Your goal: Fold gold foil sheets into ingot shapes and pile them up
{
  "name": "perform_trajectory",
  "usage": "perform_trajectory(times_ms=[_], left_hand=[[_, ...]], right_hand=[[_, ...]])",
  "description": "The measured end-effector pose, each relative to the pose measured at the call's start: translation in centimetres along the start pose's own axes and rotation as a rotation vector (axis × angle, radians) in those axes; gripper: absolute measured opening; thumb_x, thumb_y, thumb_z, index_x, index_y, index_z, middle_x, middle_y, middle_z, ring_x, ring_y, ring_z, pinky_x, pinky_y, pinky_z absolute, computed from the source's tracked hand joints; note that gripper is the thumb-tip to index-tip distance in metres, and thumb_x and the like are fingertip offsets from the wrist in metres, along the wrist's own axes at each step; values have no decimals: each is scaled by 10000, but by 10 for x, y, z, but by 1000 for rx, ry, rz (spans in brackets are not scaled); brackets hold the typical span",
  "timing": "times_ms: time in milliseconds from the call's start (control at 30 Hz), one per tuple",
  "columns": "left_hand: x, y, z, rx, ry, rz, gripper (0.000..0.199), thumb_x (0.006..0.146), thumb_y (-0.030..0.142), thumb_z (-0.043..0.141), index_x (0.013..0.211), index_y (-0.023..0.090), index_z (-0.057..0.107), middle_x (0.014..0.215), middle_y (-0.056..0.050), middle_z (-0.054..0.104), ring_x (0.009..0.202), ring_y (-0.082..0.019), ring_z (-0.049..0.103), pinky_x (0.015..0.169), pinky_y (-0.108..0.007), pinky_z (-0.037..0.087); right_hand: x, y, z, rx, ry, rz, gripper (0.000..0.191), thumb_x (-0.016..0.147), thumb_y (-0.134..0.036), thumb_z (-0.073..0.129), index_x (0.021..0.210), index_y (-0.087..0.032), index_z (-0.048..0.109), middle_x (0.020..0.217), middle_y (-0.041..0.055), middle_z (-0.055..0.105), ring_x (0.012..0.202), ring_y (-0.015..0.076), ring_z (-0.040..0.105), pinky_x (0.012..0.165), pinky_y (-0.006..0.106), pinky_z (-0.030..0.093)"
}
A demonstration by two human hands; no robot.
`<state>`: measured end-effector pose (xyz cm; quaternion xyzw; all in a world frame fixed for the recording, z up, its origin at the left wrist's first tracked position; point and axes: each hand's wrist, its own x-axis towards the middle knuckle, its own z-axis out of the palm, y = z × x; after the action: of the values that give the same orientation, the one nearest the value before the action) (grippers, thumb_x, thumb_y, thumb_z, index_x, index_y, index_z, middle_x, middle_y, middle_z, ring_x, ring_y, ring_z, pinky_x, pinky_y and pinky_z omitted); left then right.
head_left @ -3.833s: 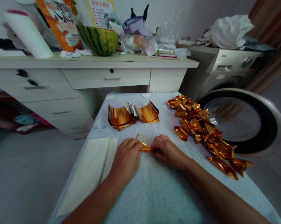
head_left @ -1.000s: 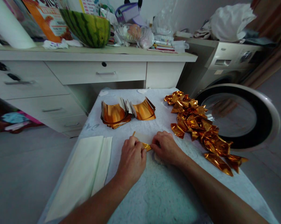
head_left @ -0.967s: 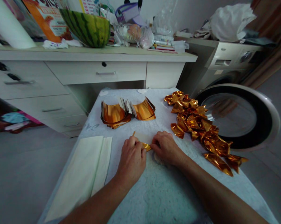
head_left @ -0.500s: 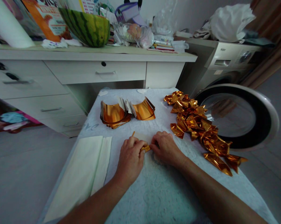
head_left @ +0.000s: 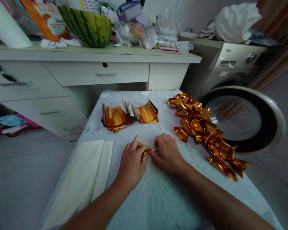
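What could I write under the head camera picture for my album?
Two hands, left and right, work a shiny gold sheet beside a heap of crumpled gold shapes.

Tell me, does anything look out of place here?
The round door of the washing machine hangs open beside the table, odd while the left hand and right hand handle foil; nothing looks spilled.

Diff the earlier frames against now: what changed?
The gold foil piece went from a broader strip to a narrower, crumpled one. The right hand uncurled, its thumb now stretched left to the foil. No clear release; the left hand keeps its grip. Unchanged: curved foil sheets, folded foil heap, pale paper. Camera view shifted.
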<state>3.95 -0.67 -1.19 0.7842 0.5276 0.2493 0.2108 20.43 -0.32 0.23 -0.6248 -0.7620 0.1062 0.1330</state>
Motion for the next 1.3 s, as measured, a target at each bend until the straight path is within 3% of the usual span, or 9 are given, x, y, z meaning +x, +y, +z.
perform_trajectory(times_ms=[433, 600, 800, 933, 1067, 1300], left_hand=[[1, -2, 0, 18, -10, 8, 256, 822, 104, 598, 1003, 239, 720, 979, -54, 592, 941, -246, 526, 874, -429, 452], [2, -3, 1, 6, -16, -3, 248, 821, 104, 598, 994, 231, 723, 982, -57, 590, 951, -249, 519, 890, -437, 443], [2, -3, 0, -13, -40, -11, 281, 815, 75, 581, 1001, 231, 722, 991, -59, 596, 984, -254, 523, 903, -436, 433], [3, -2, -1, -17, -51, -27, 285, 810, 70, 586, 1003, 229, 722, 994, -61, 595, 985, -254, 516, 909, -434, 433], [3, -2, -1, -17, -43, -15, 266, 820, 79, 588, 1007, 215, 720, 997, -68, 589, 984, -255, 511, 906, -432, 435], [1, -5, -2, -31, -35, 10, 301, 812, 62, 578, 1027, 221, 717, 999, -65, 588, 996, -253, 510, 912, -425, 434]], right_hand=[[-1, 9, -2, 33, 7, 70, 447, 822, -325, 627, 1225, -190, 489, 1184, 128, 508, 1067, 308, 429, 903, 441, 319], [0, 12, -8, 21, -57, 93, 471, 828, -259, 595, 1282, -208, 479, 1247, 123, 505, 1115, 311, 425, 944, 450, 325], [1, 17, -11, 8, -43, 65, 475, 835, -242, 555, 1301, -199, 473, 1249, 114, 520, 1105, 305, 442, 939, 450, 343], [0, 16, -7, 7, 1, 42, 463, 880, -371, 519, 1277, -138, 465, 1211, 143, 533, 1075, 309, 454, 935, 458, 351], [0, 11, 2, -37, 77, 52, 625, 824, -565, 558, 1267, -133, 467, 1182, 160, 537, 1063, 335, 459, 916, 478, 358], [1, 7, 11, -55, 124, 30, 724, 782, -620, 581, 1280, -109, 463, 1272, 185, 504, 1124, 349, 444, 985, 502, 336]])
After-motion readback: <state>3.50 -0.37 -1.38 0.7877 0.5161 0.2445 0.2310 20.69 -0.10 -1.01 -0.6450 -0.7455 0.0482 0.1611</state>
